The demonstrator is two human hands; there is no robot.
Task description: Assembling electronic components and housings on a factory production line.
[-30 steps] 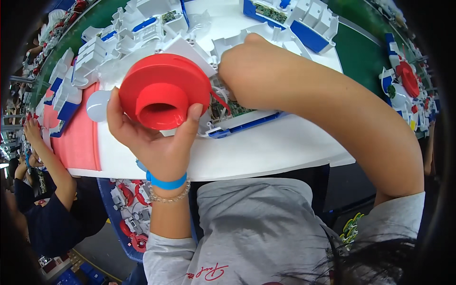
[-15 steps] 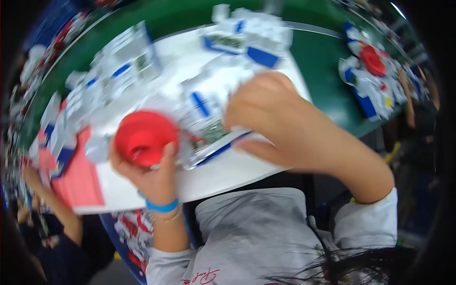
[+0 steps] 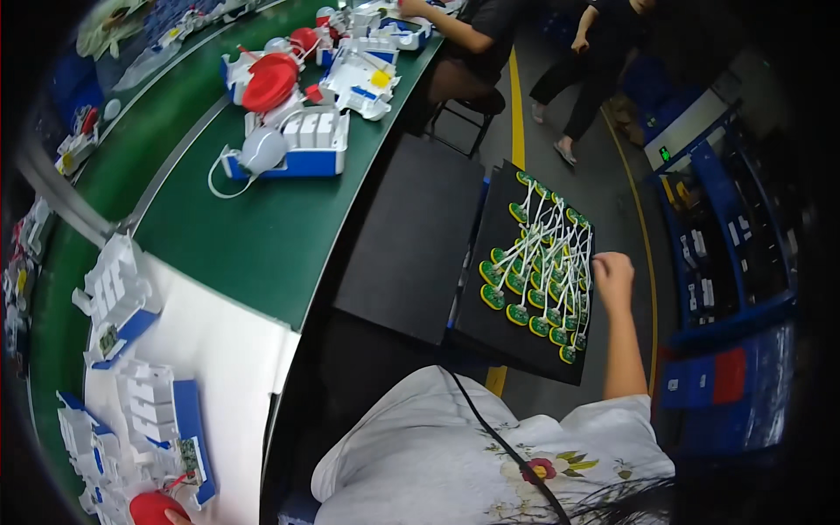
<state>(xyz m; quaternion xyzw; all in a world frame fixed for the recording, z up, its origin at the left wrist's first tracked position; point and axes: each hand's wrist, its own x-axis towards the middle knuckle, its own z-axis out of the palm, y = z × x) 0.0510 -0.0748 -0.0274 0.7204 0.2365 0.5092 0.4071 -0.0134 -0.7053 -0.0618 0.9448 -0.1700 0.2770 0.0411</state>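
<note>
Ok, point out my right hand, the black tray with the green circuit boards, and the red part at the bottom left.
Right hand (image 3: 616,273): head view, on the back of the hand.
Black tray (image 3: 473,321): head view, bare surface near its lower-left corner.
Red part (image 3: 154,508): head view, middle of its visible surface.

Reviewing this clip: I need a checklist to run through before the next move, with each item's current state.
1. Right hand near the green round boards: ok, beside the black panel's right edge.
2. Right hand holding something: cannot tell; its fingers look curled, their contact unclear.
3. Boards on the panel: ok, clustered there.
4. White leads lying apart: not ok, many cross.
5. Left hand gripping the red part: cannot tell; the lower edge crops both.
</note>
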